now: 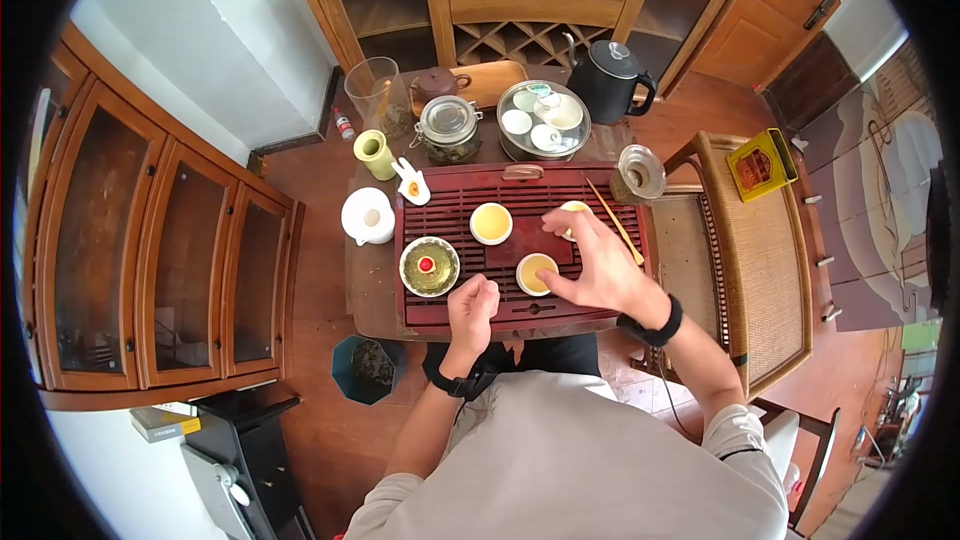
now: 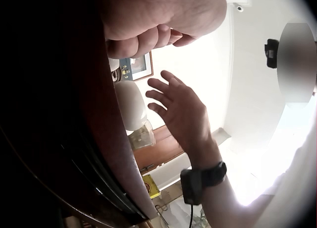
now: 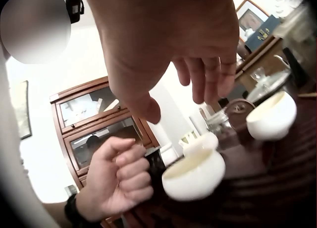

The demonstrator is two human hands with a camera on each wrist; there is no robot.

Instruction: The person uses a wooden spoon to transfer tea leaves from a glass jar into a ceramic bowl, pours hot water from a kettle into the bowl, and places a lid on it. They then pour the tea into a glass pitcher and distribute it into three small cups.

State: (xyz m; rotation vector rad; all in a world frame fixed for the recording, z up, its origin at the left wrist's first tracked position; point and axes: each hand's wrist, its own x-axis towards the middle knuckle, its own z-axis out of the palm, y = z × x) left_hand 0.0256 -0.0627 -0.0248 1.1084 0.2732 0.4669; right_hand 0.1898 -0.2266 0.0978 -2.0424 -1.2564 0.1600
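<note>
On a dark red slatted tea tray [image 1: 450, 178] stand three small white cups of yellow tea: a left cup [image 1: 491, 224], a front cup [image 1: 537, 275] and a far right cup [image 1: 574, 207], partly covered by my fingers. My right hand [image 1: 612, 272] hovers over the right side with fingers spread and bent down, thumb near the front cup's rim. In the right wrist view, a gap shows between its fingertips and the front cup [image 3: 194, 177]. My left hand [image 1: 472, 312] is curled into a fist at the tray's front edge, nothing visible in it. Left of it sits a lidded tea bowl [image 1: 430, 280] with a red knob.
A wooden tea pick [image 1: 618, 225] lies at the tray's right. Left stand a white pot [image 1: 368, 216], a green vase [image 1: 374, 154] and a white hand-shaped ornament [image 1: 412, 183]. Behind are a glass jar [image 1: 448, 123], a round cup holder [image 1: 543, 120] and a black kettle [image 1: 608, 85].
</note>
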